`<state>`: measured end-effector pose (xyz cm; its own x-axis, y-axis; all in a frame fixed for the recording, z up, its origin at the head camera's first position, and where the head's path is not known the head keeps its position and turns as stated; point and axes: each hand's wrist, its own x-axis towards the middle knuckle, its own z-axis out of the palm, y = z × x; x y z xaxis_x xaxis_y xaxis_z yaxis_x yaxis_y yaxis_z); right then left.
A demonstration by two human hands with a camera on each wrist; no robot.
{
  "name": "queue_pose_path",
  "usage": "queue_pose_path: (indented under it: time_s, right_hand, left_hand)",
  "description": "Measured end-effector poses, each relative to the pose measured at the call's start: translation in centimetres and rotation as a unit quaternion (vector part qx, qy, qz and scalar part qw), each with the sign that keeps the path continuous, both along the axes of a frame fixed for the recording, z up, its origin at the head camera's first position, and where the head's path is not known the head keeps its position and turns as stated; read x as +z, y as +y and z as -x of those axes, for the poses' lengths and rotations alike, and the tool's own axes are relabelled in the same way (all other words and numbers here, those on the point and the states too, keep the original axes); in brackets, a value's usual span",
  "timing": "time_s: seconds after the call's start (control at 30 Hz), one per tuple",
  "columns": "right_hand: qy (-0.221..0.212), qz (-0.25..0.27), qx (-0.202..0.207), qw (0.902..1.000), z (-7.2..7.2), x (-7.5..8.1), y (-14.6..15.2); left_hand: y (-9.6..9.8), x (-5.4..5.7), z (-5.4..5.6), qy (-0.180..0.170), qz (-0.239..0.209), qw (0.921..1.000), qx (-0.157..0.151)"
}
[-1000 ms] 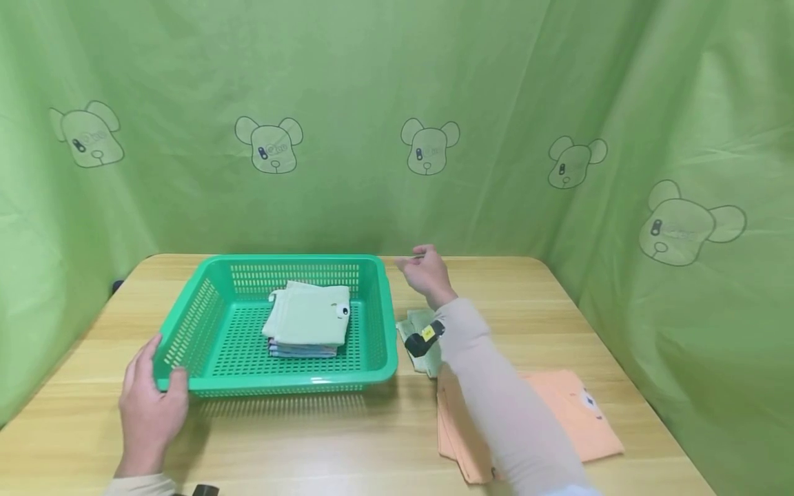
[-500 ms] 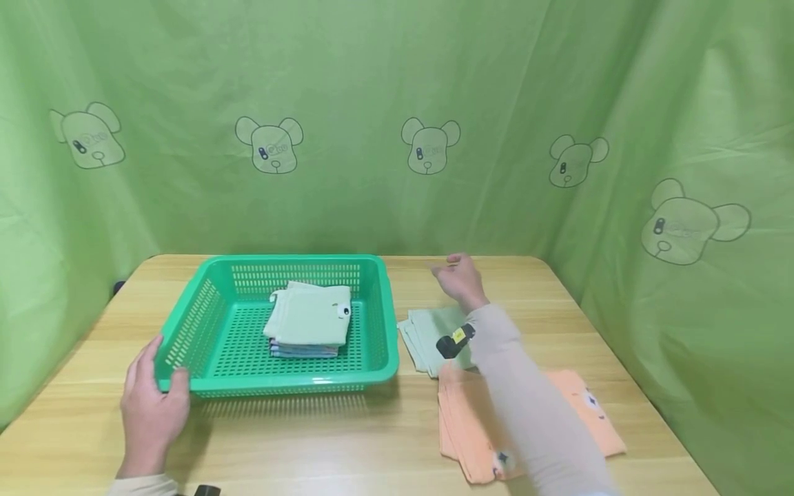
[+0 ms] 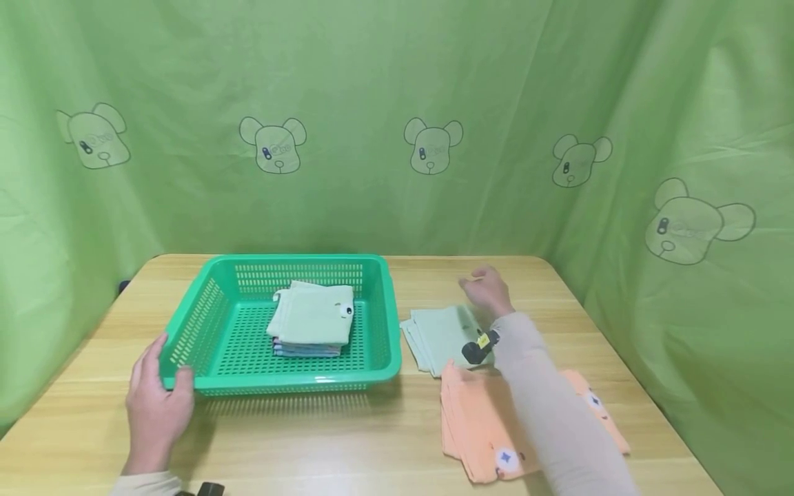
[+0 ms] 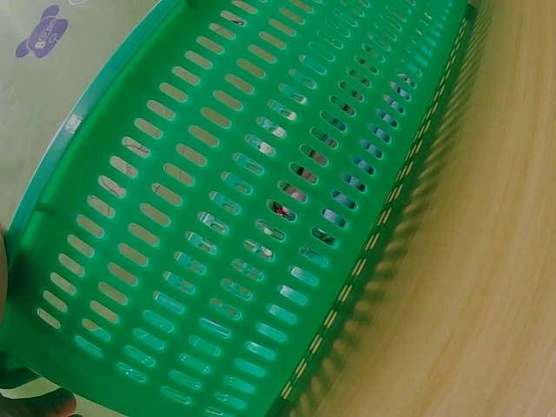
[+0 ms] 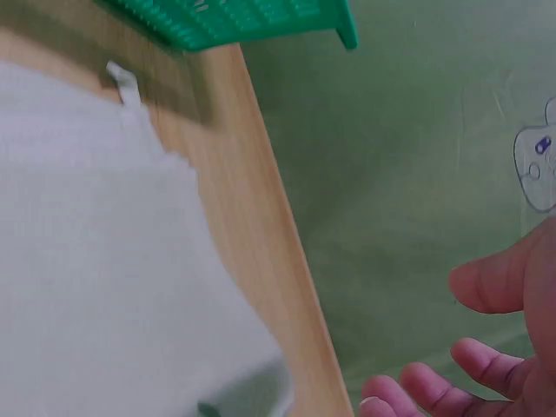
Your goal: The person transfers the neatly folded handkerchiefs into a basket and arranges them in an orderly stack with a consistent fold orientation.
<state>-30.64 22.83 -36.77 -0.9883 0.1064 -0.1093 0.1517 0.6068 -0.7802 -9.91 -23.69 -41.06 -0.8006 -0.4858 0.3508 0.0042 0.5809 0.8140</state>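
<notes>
My left hand (image 3: 158, 406) grips the near left corner of a green plastic basket (image 3: 298, 382), its thumb at the front rim and the fingers along the left side. Inside the basket lies a stack of folded towels, with a pale green towel (image 3: 313, 317) on top and bluish ones beneath. Right of the basket, my right hand (image 3: 490, 291) is over the far right part of a folded light green towel (image 3: 440, 337), holding nothing. Its fingers are loosely bent and apart from the thumb in the right wrist view. The right forearm partly covers folded orange towels (image 3: 480, 420).
The wooden table (image 3: 298, 448) carries the basket and towels. A green curtain (image 3: 347, 200) with bear-head prints hangs behind and along both sides. Near the right wrist, a black camera mount (image 3: 476, 350) overlaps the light green towel in the head view.
My right hand has moved right and slightly nearer, away from the basket, uncovering more of the light green and orange towels. The left hand keeps its place on the basket.
</notes>
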Motion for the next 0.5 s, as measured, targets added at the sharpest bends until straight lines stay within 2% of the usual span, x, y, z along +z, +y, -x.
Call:
queue_pose_path:
  time_s: [0.3, 0.5]
  right_hand:
    - [-0.033, 0.022, -0.003, 0.9992, -0.8, -0.9, 1.6]
    - [-0.062, -0.018, 0.013, 0.9979, -0.7, -1.9, 2.6]
  left_hand:
    - [0.1, 0.0, 0.0, -0.003, 0.001, 1.0000, 0.002]
    - [0.0, -0.1, 0.0, 0.003, 0.003, 1.0000, 0.003]
